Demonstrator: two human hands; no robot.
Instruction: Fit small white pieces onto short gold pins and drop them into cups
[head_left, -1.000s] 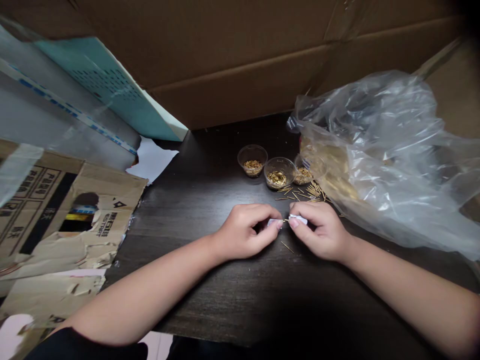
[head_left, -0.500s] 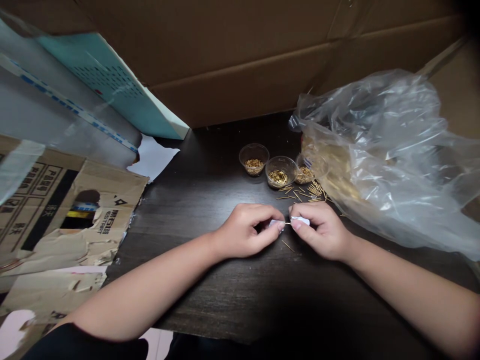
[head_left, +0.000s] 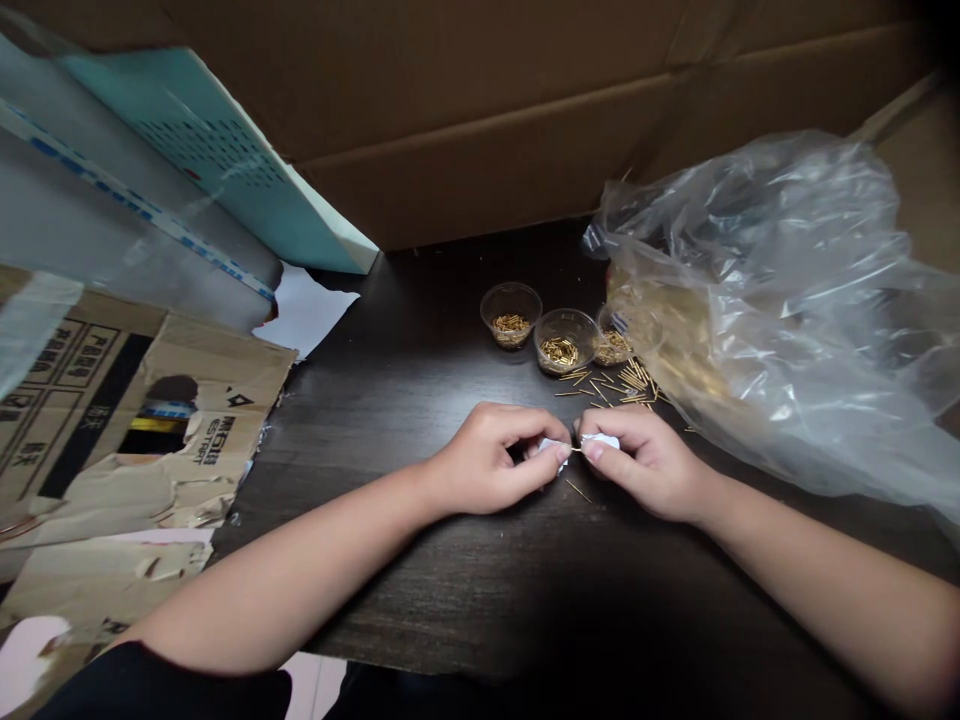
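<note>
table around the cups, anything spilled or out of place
Yes: loose gold-coloured pins lie scattered on the dark table just in front of the clear plastic cups, outside them, as if spilled, and a stray one lies near the right hand.

Torn cardboard sheet (head_left: 247, 385) and a crumpled clear plastic bag (head_left: 795, 300)

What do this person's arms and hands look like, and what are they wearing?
The left forearm and right forearm are bare. The left hand and right hand wear no gloves, and no watch or ring shows. The visible nails look short. Black clothing shows at the lower left, near the left arm.
</note>
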